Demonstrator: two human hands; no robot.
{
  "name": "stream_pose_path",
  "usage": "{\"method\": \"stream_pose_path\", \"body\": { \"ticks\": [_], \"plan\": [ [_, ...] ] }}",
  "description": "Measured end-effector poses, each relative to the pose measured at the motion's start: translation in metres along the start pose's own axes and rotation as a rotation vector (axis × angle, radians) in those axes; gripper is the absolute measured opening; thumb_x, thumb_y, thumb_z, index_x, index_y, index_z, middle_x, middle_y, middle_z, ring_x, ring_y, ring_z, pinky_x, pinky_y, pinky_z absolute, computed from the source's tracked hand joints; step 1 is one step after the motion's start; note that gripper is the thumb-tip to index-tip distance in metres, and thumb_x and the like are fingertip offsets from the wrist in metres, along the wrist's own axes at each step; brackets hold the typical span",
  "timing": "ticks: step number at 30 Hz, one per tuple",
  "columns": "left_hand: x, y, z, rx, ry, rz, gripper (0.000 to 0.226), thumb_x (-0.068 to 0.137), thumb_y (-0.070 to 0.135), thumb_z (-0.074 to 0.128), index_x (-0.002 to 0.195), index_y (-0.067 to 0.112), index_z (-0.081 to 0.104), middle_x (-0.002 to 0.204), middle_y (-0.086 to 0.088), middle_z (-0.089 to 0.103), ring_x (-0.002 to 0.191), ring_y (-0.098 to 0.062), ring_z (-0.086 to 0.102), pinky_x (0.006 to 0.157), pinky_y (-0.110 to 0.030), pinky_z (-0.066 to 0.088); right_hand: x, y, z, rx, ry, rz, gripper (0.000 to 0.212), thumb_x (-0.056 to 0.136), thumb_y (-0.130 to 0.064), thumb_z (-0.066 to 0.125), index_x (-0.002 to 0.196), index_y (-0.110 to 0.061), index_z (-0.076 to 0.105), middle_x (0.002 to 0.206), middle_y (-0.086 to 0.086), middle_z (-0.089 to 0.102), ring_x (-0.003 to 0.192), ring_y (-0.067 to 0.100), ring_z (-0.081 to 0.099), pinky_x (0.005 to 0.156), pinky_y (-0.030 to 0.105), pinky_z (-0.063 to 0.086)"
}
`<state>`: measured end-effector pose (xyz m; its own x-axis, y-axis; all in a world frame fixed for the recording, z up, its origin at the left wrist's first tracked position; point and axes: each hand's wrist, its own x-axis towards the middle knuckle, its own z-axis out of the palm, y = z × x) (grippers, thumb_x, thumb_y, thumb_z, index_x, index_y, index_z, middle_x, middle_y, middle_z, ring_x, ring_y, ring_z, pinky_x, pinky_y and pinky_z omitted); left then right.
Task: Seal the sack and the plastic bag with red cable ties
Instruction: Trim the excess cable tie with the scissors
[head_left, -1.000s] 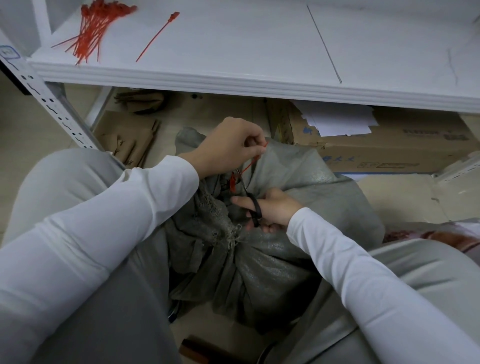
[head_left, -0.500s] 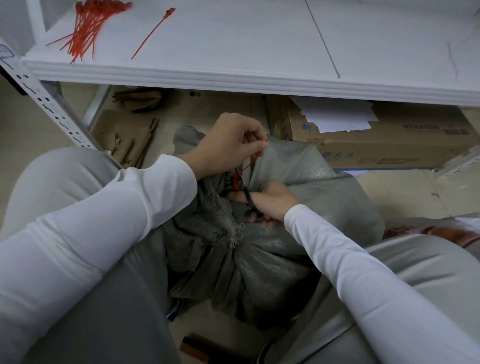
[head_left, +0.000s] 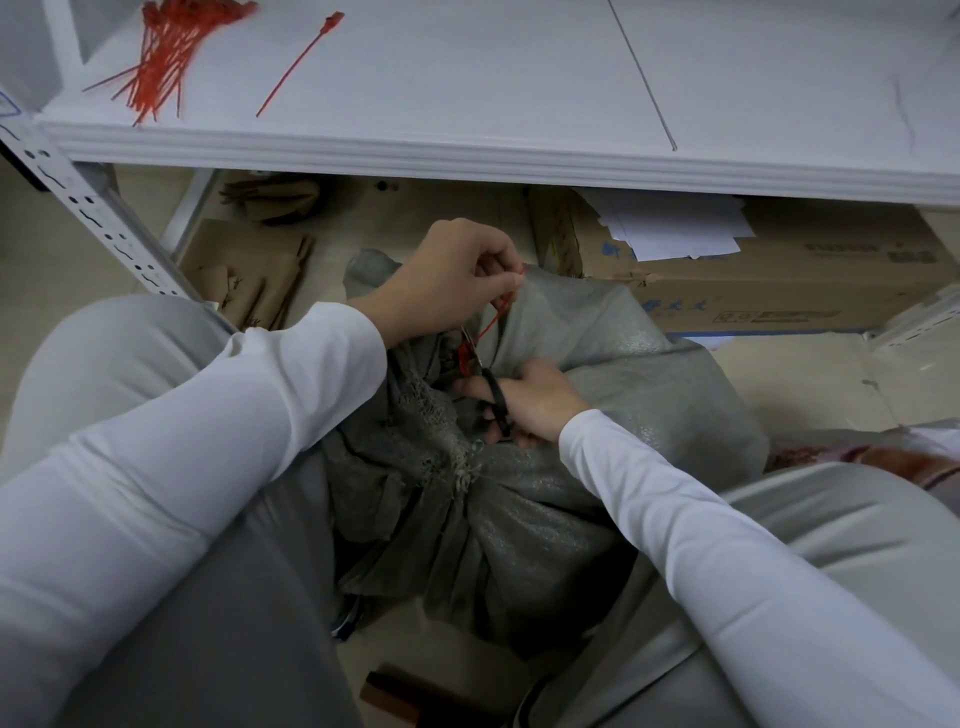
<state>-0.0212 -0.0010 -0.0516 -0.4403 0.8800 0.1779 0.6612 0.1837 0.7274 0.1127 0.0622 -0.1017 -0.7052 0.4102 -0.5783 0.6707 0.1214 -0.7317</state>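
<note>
The grey woven sack (head_left: 545, 467) sits on the floor between the person's knees, and much of it is hard to read: its lower part is cut off by the thighs, its gathered neck is partly covered by both hands, and where the red cable tie (head_left: 485, 325) circles that neck is hidden in the folds, so only the tie's free tail and a red bit by the neck show. No plastic bag can be made out with certainty; a reddish, blurred shape to the right of the sack is too unclear to name. Up and to the left of the sack, on the white shelf (head_left: 467, 78), lies a bundle of spare red ties (head_left: 161, 57) with a single loose tie (head_left: 298, 62) just to its right. Behind the sack, under the shelf, stand a flattened carton (head_left: 244, 275) at left and a cardboard box (head_left: 779, 280) with white papers on it at right. The left hand (head_left: 452, 280), above the sack's neck, pinches the tie's tail between thumb and forefinger and holds it taut upward. The right hand (head_left: 530, 400), resting on the sack just below, is curled through the black handles of scissors (head_left: 485, 374), whose blades point up at the tail.
</note>
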Motion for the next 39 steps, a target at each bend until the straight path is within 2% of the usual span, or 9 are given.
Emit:
{"method": "stream_pose_path", "body": {
  "ticks": [4,8,13,19,24,27,31,35,39],
  "plan": [
    [0.004,-0.003,-0.002,0.040,-0.041,-0.053,0.005,0.084,0.005,0.066,0.083,0.010,0.068,0.079,-0.005,0.073,0.064,0.000,0.064,0.064,-0.005,0.044,-0.004,-0.002,0.000,0.071,-0.014,-0.014,0.030,0.080,-0.036,0.072,0.080,-0.007,0.062,0.062,0.006,0.062,0.033,0.009,0.053,0.032,0.016,0.028],
    [0.004,-0.003,-0.004,0.020,-0.063,-0.044,0.002,0.084,0.006,0.067,0.083,0.008,0.067,0.078,-0.005,0.073,0.063,0.001,0.065,0.064,-0.006,0.045,-0.006,-0.003,-0.001,0.043,-0.021,-0.008,0.035,0.080,-0.043,0.072,0.071,-0.011,0.059,0.057,0.004,0.060,0.026,0.005,0.044,0.031,0.015,0.027],
    [0.001,0.001,-0.007,-0.088,-0.100,-0.008,0.004,0.085,0.003,0.067,0.084,0.000,0.066,0.076,-0.009,0.072,0.067,-0.013,0.072,0.066,-0.017,0.055,0.000,0.002,0.001,-0.006,0.038,0.011,0.052,0.067,-0.064,0.071,0.071,-0.013,0.063,0.057,0.007,0.065,0.037,0.013,0.048,0.038,0.021,0.033],
    [0.000,0.006,-0.008,-0.157,-0.089,-0.004,0.004,0.085,0.001,0.066,0.083,-0.003,0.065,0.079,-0.013,0.072,0.067,-0.015,0.072,0.062,-0.015,0.053,0.000,0.001,0.005,0.074,0.048,-0.009,0.055,0.067,-0.067,0.069,0.071,-0.012,0.063,0.059,0.009,0.064,0.050,0.020,0.055,0.039,0.023,0.034],
    [-0.001,0.007,-0.007,-0.139,-0.090,0.005,0.006,0.085,0.001,0.067,0.085,-0.005,0.066,0.080,-0.015,0.072,0.068,-0.016,0.072,0.063,-0.016,0.054,0.000,-0.001,0.009,0.164,0.035,0.014,0.064,0.063,-0.068,0.069,0.086,-0.009,0.065,0.066,0.008,0.066,0.061,0.025,0.059,0.043,0.024,0.036],
    [-0.001,0.007,-0.007,-0.130,-0.082,0.015,0.006,0.085,0.002,0.067,0.084,-0.005,0.066,0.079,-0.014,0.072,0.069,-0.016,0.072,0.064,-0.016,0.055,-0.001,-0.002,0.005,0.148,0.019,0.004,0.057,0.071,-0.061,0.070,0.090,-0.008,0.066,0.066,0.005,0.065,0.051,0.019,0.057,0.037,0.019,0.032],
    [-0.001,0.005,-0.008,-0.102,-0.051,0.017,0.008,0.085,0.003,0.068,0.085,-0.005,0.066,0.079,-0.013,0.073,0.069,-0.016,0.072,0.066,-0.019,0.057,-0.005,-0.003,0.003,0.136,0.041,-0.023,0.043,0.078,-0.051,0.071,0.079,-0.009,0.064,0.062,0.004,0.063,0.031,0.004,0.047,0.031,0.014,0.029],
    [0.000,0.006,-0.008,-0.115,-0.036,-0.005,0.007,0.085,0.002,0.068,0.086,-0.005,0.066,0.078,-0.012,0.072,0.069,-0.018,0.073,0.070,-0.026,0.060,-0.012,-0.005,0.005,0.225,0.027,-0.031,0.039,0.081,-0.041,0.072,0.068,-0.007,0.058,0.057,0.007,0.057,0.028,0.005,0.044,0.030,0.013,0.029],
    [-0.003,0.011,-0.006,-0.132,-0.042,0.019,0.006,0.084,0.003,0.069,0.085,-0.003,0.067,0.075,-0.010,0.072,0.067,-0.014,0.072,0.069,-0.026,0.060,-0.014,-0.006,0.004,0.241,0.061,-0.024,0.049,0.079,-0.052,0.070,0.068,-0.005,0.062,0.057,0.008,0.061,0.028,0.006,0.044,0.032,0.016,0.028]
  ]
}}
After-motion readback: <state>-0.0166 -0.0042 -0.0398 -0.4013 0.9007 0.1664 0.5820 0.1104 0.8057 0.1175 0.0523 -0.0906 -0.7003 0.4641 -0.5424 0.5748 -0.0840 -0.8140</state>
